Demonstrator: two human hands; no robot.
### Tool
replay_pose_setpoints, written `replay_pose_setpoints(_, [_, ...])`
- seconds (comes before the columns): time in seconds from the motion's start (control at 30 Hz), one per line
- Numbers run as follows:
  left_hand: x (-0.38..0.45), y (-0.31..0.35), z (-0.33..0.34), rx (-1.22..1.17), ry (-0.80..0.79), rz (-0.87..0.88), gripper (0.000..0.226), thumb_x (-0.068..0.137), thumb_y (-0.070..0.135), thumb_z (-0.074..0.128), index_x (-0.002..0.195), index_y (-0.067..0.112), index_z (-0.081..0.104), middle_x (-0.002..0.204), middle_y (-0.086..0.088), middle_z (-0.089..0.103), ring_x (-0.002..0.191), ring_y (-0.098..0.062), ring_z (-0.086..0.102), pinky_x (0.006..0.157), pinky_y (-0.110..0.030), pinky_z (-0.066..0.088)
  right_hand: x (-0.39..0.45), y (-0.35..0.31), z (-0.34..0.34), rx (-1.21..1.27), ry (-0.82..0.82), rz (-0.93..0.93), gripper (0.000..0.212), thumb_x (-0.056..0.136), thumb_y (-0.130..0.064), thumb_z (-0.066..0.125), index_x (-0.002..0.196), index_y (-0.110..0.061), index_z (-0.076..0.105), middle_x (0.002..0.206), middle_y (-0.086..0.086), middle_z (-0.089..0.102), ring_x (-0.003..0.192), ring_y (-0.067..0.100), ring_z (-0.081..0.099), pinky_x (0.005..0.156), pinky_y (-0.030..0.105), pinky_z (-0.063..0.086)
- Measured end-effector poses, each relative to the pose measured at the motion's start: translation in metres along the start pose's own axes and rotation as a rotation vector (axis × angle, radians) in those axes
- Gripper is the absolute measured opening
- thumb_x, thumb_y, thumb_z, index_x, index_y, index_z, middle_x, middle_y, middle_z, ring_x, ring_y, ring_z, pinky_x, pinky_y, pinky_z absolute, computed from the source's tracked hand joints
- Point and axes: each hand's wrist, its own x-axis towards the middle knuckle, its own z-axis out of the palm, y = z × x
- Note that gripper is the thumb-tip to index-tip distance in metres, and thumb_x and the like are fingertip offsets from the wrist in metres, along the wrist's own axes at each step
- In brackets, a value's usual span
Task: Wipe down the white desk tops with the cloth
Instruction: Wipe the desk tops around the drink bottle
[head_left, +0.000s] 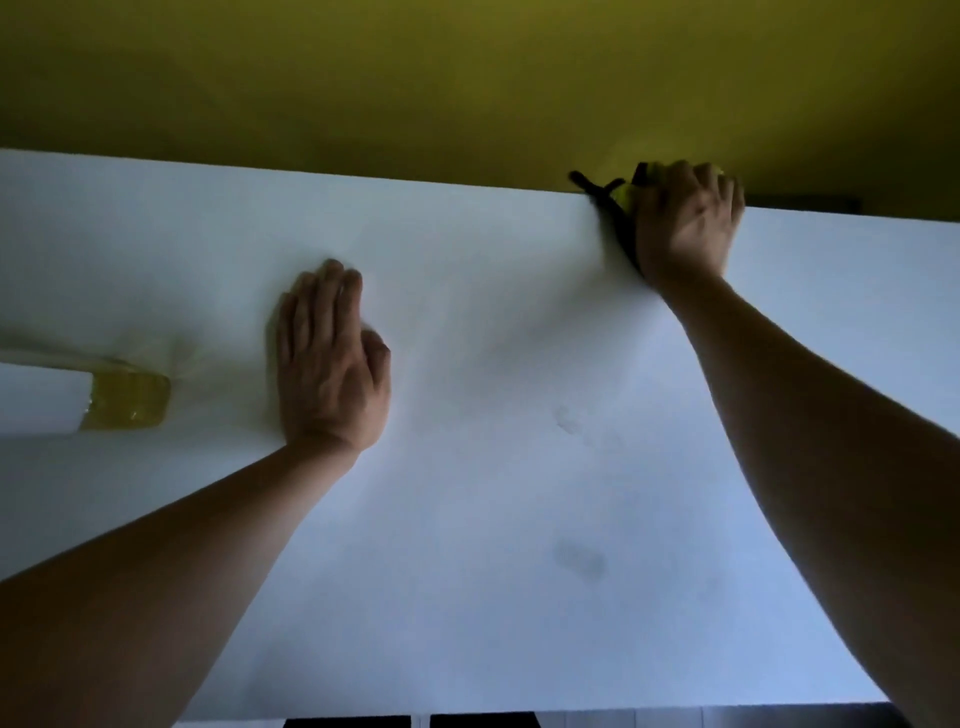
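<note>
The white desk top (493, 467) fills most of the head view. My right hand (685, 223) is at the far edge, right of centre, gripping a yellow cloth with a black border (621, 200); most of the cloth is hidden under the hand, and the hand is blurred. My left hand (327, 358) lies flat on the desk left of centre, fingers straight and together, holding nothing. Two faint grey smudges (579, 561) mark the desk surface lower down.
A bottle of yellow liquid with a white label (104, 400) lies at the left edge, just left of my left hand. A yellow-green wall (467, 78) stands right behind the desk's far edge. Dark gaps show below the desk's near edge.
</note>
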Motion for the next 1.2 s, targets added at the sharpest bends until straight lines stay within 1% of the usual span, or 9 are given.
replay_pose_setpoints(0.1, [0.0, 0.001, 0.001, -0.011, -0.007, -0.017, 0.058, 0.101, 0.019, 0.044, 0.159, 0.008, 0.039, 0.168, -0.013, 0.035, 0.155, -0.036, 0.03, 0.129, -0.048, 0.018, -0.01, -0.011, 0.004, 0.046, 0.067, 0.016, 0.036, 0.095, -0.034, 0.044, 0.105, -0.01, 0.069, 0.106, 0.02, 0.065, 0.112, 0.037, 0.058, 0.119, 0.051, 0.028])
replay_pose_setpoints(0.2, [0.0, 0.001, 0.001, -0.017, -0.018, -0.019, 0.059, 0.101, 0.019, 0.044, 0.159, 0.008, 0.038, 0.169, -0.013, 0.033, 0.156, -0.036, 0.029, 0.13, -0.049, 0.017, -0.039, -0.061, 0.014, 0.108, 0.152, -0.225, 0.027, 0.086, -0.029, 0.057, 0.1, -0.014, 0.073, 0.098, 0.018, 0.068, 0.102, 0.038, 0.063, 0.112, 0.059, 0.037])
replay_pose_setpoints(0.37, [-0.001, -0.003, 0.0, -0.025, -0.004, 0.01, 0.06, 0.099, 0.02, 0.044, 0.158, 0.007, 0.039, 0.167, -0.014, 0.035, 0.155, -0.037, 0.03, 0.13, -0.048, 0.017, -0.084, -0.134, 0.021, 0.219, 0.012, -0.378, 0.056, 0.092, -0.037, 0.041, 0.14, -0.014, 0.06, 0.149, 0.015, 0.053, 0.143, 0.033, 0.043, 0.124, 0.05, 0.018])
replay_pose_setpoints(0.47, [-0.001, -0.005, 0.0, -0.027, 0.006, 0.022, 0.06, 0.099, 0.021, 0.044, 0.157, 0.007, 0.04, 0.167, -0.015, 0.036, 0.154, -0.038, 0.031, 0.13, -0.048, 0.017, -0.077, -0.095, 0.013, 0.199, -0.023, -0.414, 0.057, 0.095, -0.037, 0.041, 0.148, -0.018, 0.052, 0.155, 0.012, 0.046, 0.148, 0.029, 0.037, 0.125, 0.048, 0.018])
replay_pose_setpoints(0.67, [0.0, -0.002, 0.002, -0.01, 0.013, -0.003, 0.058, 0.1, 0.02, 0.042, 0.157, 0.009, 0.04, 0.167, -0.012, 0.036, 0.155, -0.036, 0.03, 0.129, -0.048, 0.018, -0.055, 0.025, -0.014, 0.124, 0.022, -0.137, 0.051, 0.1, -0.033, 0.041, 0.149, -0.02, 0.051, 0.158, 0.011, 0.041, 0.15, 0.029, 0.031, 0.125, 0.048, 0.015])
replay_pose_setpoints(0.8, [-0.001, -0.004, 0.002, -0.003, 0.018, -0.015, 0.057, 0.101, 0.019, 0.043, 0.157, 0.01, 0.04, 0.167, -0.011, 0.036, 0.155, -0.035, 0.03, 0.129, -0.047, 0.018, -0.073, -0.007, -0.012, 0.11, 0.088, -0.047, 0.052, 0.098, -0.032, 0.04, 0.142, -0.011, 0.058, 0.151, 0.019, 0.049, 0.144, 0.036, 0.041, 0.122, 0.056, 0.022])
replay_pose_setpoints(1.0, [0.001, -0.009, 0.001, -0.005, 0.027, 0.005, 0.056, 0.1, 0.021, 0.043, 0.154, 0.009, 0.044, 0.165, -0.011, 0.039, 0.153, -0.036, 0.034, 0.128, -0.046, 0.019, -0.2, -0.125, -0.014, 0.287, 0.013, -0.289, 0.053, 0.1, -0.036, 0.047, 0.145, -0.01, 0.055, 0.156, 0.017, 0.044, 0.148, 0.033, 0.036, 0.123, 0.053, 0.02])
replay_pose_setpoints(1.1, [0.002, -0.01, -0.001, 0.004, 0.011, 0.006, 0.056, 0.099, 0.022, 0.043, 0.154, 0.01, 0.044, 0.165, -0.01, 0.039, 0.153, -0.035, 0.034, 0.128, -0.046, 0.019, -0.208, -0.099, -0.018, 0.243, -0.016, -0.349, 0.053, 0.101, -0.033, 0.051, 0.151, -0.014, 0.048, 0.16, 0.012, 0.039, 0.152, 0.029, 0.03, 0.124, 0.051, 0.017])
replay_pose_setpoints(1.2, [0.002, -0.006, -0.003, 0.028, -0.014, -0.012, 0.057, 0.099, 0.022, 0.039, 0.154, 0.012, 0.042, 0.166, -0.008, 0.038, 0.153, -0.033, 0.033, 0.126, -0.046, 0.02, -0.213, -0.036, -0.029, 0.204, 0.018, -0.205, 0.055, 0.099, -0.033, 0.051, 0.15, -0.013, 0.048, 0.16, 0.015, 0.038, 0.151, 0.031, 0.03, 0.124, 0.052, 0.017])
